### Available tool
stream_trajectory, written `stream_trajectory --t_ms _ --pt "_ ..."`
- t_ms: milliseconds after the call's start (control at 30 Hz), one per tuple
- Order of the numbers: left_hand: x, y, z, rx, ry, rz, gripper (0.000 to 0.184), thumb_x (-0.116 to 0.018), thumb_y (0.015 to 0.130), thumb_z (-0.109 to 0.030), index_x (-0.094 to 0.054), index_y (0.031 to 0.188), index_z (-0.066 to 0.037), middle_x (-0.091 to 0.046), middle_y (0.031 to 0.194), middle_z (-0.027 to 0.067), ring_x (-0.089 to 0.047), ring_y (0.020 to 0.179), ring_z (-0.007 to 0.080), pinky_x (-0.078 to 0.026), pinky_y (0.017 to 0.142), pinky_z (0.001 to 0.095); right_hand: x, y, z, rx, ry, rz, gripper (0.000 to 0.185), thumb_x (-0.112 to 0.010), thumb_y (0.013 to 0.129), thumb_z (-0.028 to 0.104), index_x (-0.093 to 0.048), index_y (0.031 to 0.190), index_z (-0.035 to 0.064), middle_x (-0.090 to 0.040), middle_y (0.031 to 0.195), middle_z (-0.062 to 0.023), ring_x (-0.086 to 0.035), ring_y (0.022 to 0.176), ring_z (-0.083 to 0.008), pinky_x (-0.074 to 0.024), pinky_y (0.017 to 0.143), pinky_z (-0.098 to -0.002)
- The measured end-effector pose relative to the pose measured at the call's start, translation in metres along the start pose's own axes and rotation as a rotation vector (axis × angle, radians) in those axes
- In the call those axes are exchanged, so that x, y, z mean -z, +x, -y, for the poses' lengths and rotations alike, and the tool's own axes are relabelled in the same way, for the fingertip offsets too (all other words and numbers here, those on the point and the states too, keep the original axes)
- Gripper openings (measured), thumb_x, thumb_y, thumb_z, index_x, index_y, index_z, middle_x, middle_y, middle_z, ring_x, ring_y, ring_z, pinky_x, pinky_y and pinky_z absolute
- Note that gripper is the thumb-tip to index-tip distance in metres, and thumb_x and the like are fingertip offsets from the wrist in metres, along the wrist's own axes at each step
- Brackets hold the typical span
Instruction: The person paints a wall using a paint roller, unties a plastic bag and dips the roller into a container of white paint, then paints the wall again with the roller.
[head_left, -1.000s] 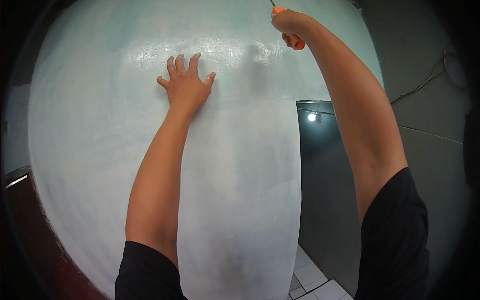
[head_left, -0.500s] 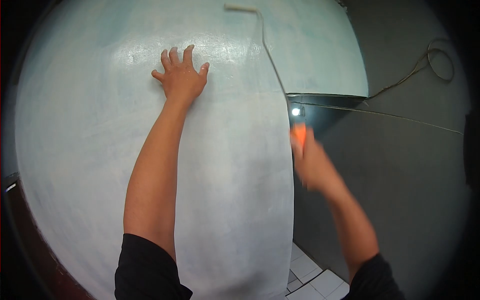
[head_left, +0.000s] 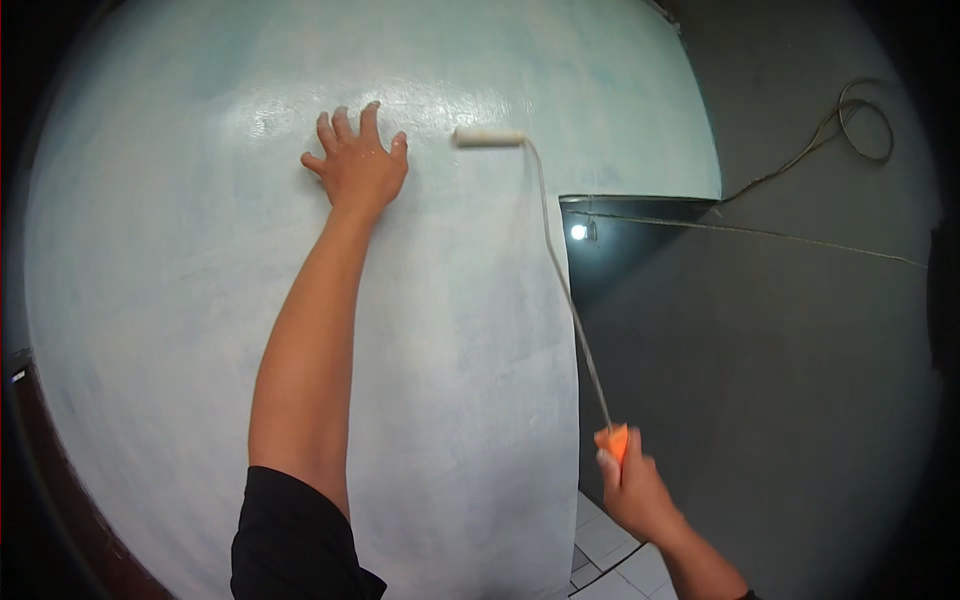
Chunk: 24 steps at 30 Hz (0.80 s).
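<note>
My right hand (head_left: 637, 492) grips the orange handle (head_left: 612, 440) of a long-framed paint roller (head_left: 490, 138), low on the right beside the wall's edge. Its thin bent metal rod runs up to a small whitish sleeve, which lies against the pale wall (head_left: 450, 300). To the left of the sleeve, my left hand (head_left: 358, 170) rests on the wall with its fingers spread and holds nothing. Small white specks dot the back of that hand. The wall's upper part is light green and shiny in places; lower down it looks whiter.
An opening beside the wall's vertical edge shows a bright lamp (head_left: 579, 232) and a dark grey wall (head_left: 760, 380). A looped cable (head_left: 865, 130) hangs at upper right, and a thin cord (head_left: 760, 234) crosses below it. White floor tiles (head_left: 610, 545) show at the bottom.
The roller has come down the wall, its sleeve moving from the top edge to beside my left hand. My right hand has dropped with it. The left hand stays nearly in place.
</note>
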<state>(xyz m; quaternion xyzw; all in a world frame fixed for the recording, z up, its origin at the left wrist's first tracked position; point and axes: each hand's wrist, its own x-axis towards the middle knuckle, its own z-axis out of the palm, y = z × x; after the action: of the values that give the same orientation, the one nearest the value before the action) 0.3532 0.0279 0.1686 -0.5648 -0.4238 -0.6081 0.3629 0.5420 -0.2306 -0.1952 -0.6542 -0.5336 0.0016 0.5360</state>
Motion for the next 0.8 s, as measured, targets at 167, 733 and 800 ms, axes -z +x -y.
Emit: stream_trajectory --t_ms 167,733,800 --pt "0.006 -0.003 0.0 -0.009 -0.017 0.041 0.063 -0.056 0.098 -0.048 -0.041 0.155 -0.023 -0.031 0.163 0.0139 -0.017 0.154 0.0338 -0.022 0.113 0.0696 0.03 0.115 0.054 0.22 -0.056 -0.173 0.035 -0.047 0.106 0.028 -0.043 0.127 -0.0003 -0.069 0.094 -0.0311 -0.069 0.081 -0.0499 -0.0546 0.07 -0.0551" --pt "-0.002 0.001 0.001 -0.008 0.035 0.024 0.066 -0.057 0.097 -0.05 -0.043 0.154 -0.02 -0.034 0.16 0.0151 -0.018 0.153 0.035 -0.022 0.113 0.0682 0.135 0.412 0.344 0.178 -0.107 -0.164 0.029 -0.038 0.103 0.033 -0.041 0.084 0.0109 -0.041 0.063 -0.0019 -0.037 0.053 -0.0142 -0.0347 0.049 -0.0296" --pt "0.0 0.002 0.0 -0.001 0.047 0.061 0.065 -0.057 0.098 -0.051 -0.041 0.154 -0.022 -0.031 0.162 0.0157 -0.016 0.154 0.0344 -0.021 0.113 0.0692 0.127 0.398 0.348 0.192 -0.104 -0.127 0.012 -0.035 0.097 0.015 -0.044 0.093 0.0074 -0.05 0.07 -0.0076 -0.047 0.059 -0.0178 -0.0407 0.049 -0.0322"
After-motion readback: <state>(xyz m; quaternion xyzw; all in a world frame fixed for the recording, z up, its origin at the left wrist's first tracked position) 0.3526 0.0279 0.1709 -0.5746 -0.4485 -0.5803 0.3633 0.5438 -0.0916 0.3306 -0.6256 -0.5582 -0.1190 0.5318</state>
